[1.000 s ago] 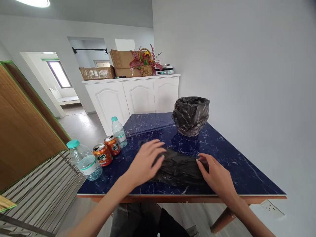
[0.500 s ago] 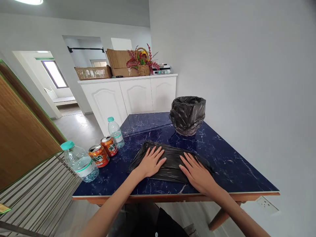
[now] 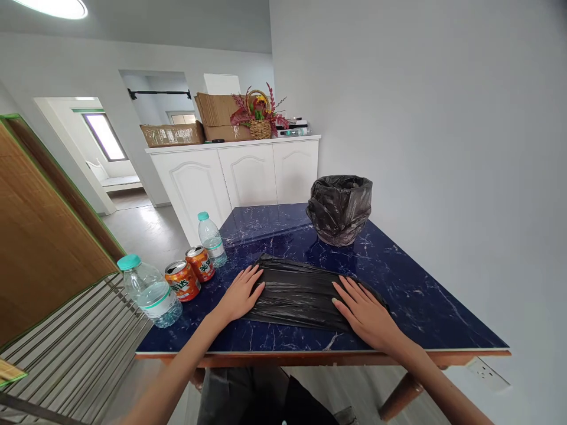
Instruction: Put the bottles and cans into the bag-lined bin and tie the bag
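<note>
1. At the left edge of the frame stands a wooden panel (image 3: 48,230) with green edging, above a metal rack (image 3: 66,360) in the lower left.
2. Left of centre, along the side of the dark blue table (image 3: 425,307), a larger-looking nearer bottle (image 3: 155,302) with a teal cap stands upright beside a front orange can (image 3: 182,284); a rear orange can (image 3: 201,265) comes next, then a farther bottle (image 3: 213,242), also teal-capped.
3. In the upper left to upper middle, a white cabinet (image 3: 197,177) bears cardboard boxes (image 3: 172,135) and a flower basket (image 3: 260,128).
4. Just left of bottom centre, the left hand (image 3: 239,293) lies palm down, fingers extended, gripping nothing, on the left part of the black plastic bag (image 3: 296,295).
5. That bag lies flattened across the lower middle, near the table's front edge.
6. Right of centre, a container wrapped in black plastic (image 3: 341,215) stands upright farther back.
7. Below it, the right hand (image 3: 365,310) rests flat on the bag's right part, fingers extended, likewise without a grip.
8. At lower right is a wall socket (image 3: 487,375).
</note>
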Motion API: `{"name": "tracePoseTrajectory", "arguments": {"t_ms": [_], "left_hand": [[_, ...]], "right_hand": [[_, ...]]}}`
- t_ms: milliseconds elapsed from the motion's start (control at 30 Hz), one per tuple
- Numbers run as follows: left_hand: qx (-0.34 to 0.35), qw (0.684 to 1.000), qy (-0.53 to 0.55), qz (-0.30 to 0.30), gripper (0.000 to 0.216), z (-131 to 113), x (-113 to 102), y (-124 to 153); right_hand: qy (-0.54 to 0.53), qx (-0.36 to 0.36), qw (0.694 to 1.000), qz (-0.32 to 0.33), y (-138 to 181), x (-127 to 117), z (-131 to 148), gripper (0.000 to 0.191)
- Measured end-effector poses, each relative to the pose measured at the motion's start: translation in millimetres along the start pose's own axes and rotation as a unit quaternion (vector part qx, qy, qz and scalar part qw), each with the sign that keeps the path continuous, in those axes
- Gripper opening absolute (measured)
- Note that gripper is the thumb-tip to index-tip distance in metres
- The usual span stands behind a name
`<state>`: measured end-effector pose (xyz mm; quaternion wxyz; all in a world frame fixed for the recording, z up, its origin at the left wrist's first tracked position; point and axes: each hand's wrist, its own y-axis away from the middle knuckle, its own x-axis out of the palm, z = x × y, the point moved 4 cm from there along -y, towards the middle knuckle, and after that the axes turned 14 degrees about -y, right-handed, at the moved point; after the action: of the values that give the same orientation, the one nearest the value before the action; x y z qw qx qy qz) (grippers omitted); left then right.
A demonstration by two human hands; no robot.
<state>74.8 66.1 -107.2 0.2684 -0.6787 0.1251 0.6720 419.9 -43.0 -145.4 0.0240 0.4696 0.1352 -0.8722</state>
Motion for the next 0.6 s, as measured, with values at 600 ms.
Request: {"name": "tracePoseTrajectory", "arguments": {"t_ms": [600], "left_hand": [[-0.105, 0.984, 0.103, -0.106, 0.046, 18.1, -48.2, 102.0]], "right_hand": [[-0.086, -0.181, 0.977, 0.070, -9.5, 16.1, 136.2, 0.073]]}}
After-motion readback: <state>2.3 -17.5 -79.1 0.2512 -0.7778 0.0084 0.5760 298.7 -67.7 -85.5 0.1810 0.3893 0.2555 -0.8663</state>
